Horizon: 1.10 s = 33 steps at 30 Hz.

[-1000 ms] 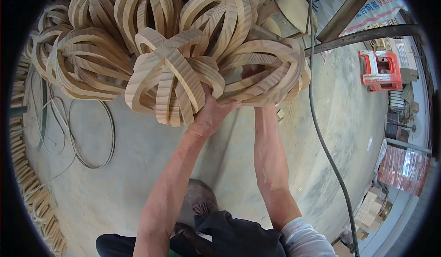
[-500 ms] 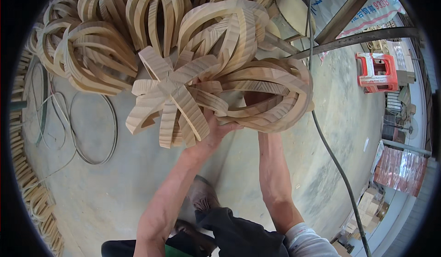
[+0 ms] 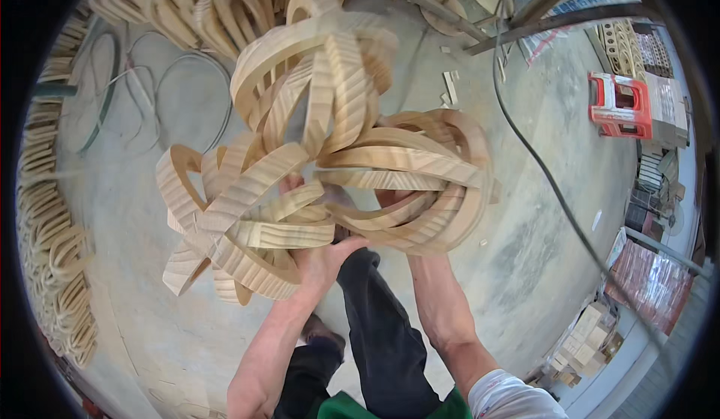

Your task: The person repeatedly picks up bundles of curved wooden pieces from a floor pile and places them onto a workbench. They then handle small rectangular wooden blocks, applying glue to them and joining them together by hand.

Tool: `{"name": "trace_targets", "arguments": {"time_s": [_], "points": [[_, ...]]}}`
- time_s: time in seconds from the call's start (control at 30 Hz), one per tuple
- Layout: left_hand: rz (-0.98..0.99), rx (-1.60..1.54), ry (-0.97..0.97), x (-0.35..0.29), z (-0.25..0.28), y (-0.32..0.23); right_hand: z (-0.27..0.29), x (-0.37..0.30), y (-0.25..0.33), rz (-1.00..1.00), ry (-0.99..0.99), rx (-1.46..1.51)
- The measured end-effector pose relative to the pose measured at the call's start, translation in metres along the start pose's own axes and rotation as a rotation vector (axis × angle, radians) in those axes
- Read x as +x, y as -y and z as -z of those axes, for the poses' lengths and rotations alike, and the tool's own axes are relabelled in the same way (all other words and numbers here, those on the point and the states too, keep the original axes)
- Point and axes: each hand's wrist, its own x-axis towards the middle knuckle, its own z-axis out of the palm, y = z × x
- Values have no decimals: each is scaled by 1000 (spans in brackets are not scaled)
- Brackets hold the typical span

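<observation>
I carry a cluster of three rounded, cage-like frames of curved, striped wooden slats. My left hand (image 3: 322,263) is closed under the left wooden frame (image 3: 244,200), thumb pointing right and other fingers partly hidden behind slats. On the other side, my right hand (image 3: 385,196) reaches behind and into the right wooden frame (image 3: 429,161); only bits of its fingers show between the slats, and it supports that frame. Above and between them leans the upper wooden frame (image 3: 346,82), touching both, slightly blurred. How its far side is held cannot be seen.
More slatted wooden frames (image 3: 214,7) are piled at the far left. Stacked curved pieces (image 3: 56,216) line the left side. A loose hose (image 3: 229,112) lies on the floor, and a dark cable (image 3: 551,172) hangs at right. A red stool (image 3: 621,106) stands far right.
The three frames have come away from the pile, which now sits farther off. The left frame has turned and sunk toward me. My legs have shifted, and more floor shows beyond the frames.
</observation>
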Motion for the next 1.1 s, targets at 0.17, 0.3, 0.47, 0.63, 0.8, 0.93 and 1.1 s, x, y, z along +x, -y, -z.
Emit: {"name": "trace_targets", "arguments": {"time_s": [0.17,0.3,0.47,0.63,0.8,0.93,1.1], "points": [[413,-410,9,-128,20,-38,-29,-125,25,-42,60,48],[332,-71,124,-233,12,-77,-23,-225,79,-36,103,59],[393,-381,102,-327,-26,-199,24,-341,163,1,128,80],[180,-183,302,-415,-122,-212,141,-438,216,88,85,-78],[83,-28,357,-424,-162,-365,224,-481,304,346,-158,-382],[-176,-78,446,-403,-216,-486,310,-496,390,529,-415,-565],[-412,-85,499,-338,-289,-570,381,-463,489,521,-443,-33]]}}
